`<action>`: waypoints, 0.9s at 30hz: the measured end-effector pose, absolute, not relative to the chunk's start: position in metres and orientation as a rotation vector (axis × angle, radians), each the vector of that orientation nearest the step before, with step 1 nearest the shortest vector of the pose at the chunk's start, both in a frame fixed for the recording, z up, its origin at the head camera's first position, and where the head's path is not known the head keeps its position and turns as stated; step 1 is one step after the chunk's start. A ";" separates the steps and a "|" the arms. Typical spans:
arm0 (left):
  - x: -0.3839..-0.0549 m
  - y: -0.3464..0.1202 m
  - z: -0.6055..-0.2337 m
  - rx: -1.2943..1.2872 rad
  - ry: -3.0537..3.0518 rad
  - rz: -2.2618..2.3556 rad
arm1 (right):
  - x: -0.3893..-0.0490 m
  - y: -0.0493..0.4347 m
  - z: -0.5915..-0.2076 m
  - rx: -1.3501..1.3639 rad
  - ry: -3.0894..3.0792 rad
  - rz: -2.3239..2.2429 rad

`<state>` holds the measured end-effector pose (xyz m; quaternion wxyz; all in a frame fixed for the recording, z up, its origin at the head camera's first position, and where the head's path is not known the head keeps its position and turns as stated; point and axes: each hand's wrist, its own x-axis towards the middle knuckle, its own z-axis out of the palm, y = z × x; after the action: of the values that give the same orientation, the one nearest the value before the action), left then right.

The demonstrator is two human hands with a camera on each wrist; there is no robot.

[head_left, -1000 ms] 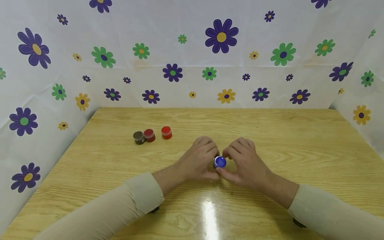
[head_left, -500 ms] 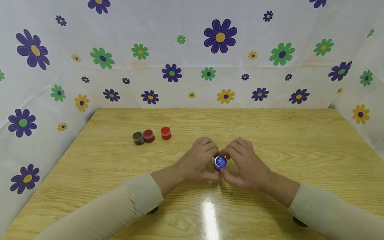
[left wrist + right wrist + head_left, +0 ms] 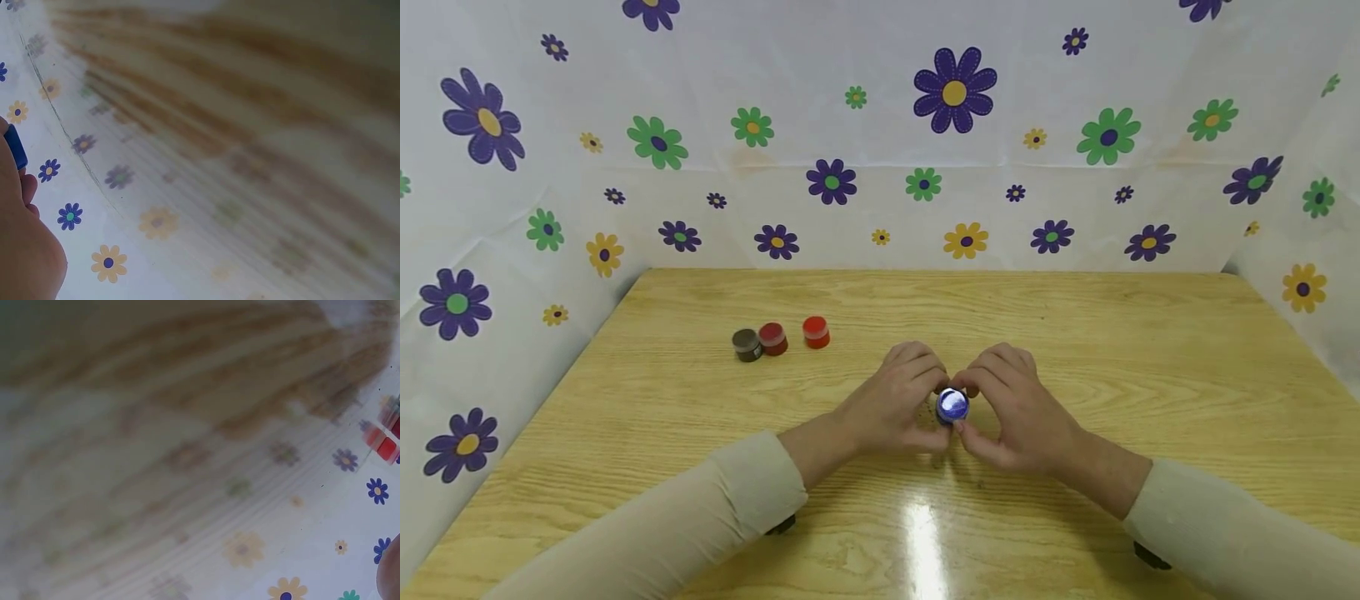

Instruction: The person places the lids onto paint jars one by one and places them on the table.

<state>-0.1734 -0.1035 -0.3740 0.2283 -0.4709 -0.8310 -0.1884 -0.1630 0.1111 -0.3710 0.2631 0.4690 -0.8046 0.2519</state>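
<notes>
Between my two hands, near the middle of the table, is a small round paint jar [image 3: 952,406] with a shiny blue top that catches the light. My left hand [image 3: 895,404] curls round its left side, thumb in front and fingers behind. From the right, my right hand [image 3: 1026,412] pinches the jar near its top between thumb and forefinger. Part of the blue jar [image 3: 15,147] shows in the left wrist view, beside the hand's fingers. The jar's lower part is mostly hidden by the fingers.
Back left on the wooden table [image 3: 1112,350] stand a dark brown-grey jar [image 3: 747,345], a dark red jar [image 3: 772,339] touching or close beside it, and a bright red jar [image 3: 816,332] slightly apart. Flower-printed white cloth [image 3: 880,133] rises behind and at both sides.
My right thumb has slid slightly right and its forefinger left around the jar, a small counterclockwise turn from above. The glare on the blue top has changed. The left hand stays in place.
</notes>
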 end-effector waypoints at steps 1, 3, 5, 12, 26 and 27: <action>-0.174 -0.104 -0.374 -1.295 -2.287 -0.516 | -0.163 0.111 -0.371 1.266 -2.173 0.681; -0.173 -0.104 -0.374 -1.289 -2.285 -0.512 | -0.163 0.111 -0.372 1.261 -2.167 0.684; -0.173 -0.104 -0.373 -1.279 -2.281 -0.503 | -0.163 0.111 -0.372 1.254 -2.168 0.686; -0.171 -0.105 -0.371 -1.259 -2.283 -0.479 | -0.163 0.109 -0.372 1.221 -2.179 0.667; -0.170 -0.104 -0.371 -1.173 -2.421 -0.382 | -0.163 0.109 -0.374 1.144 -2.243 0.602; -0.171 -0.104 -0.371 -1.166 -2.436 -0.381 | -0.163 0.109 -0.375 1.147 -2.249 0.601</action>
<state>-0.1705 -0.1041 -0.3713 0.2057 -0.4183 -0.8741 -0.1366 -0.1633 0.1089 -0.3746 0.2697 0.4255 -0.8346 0.2231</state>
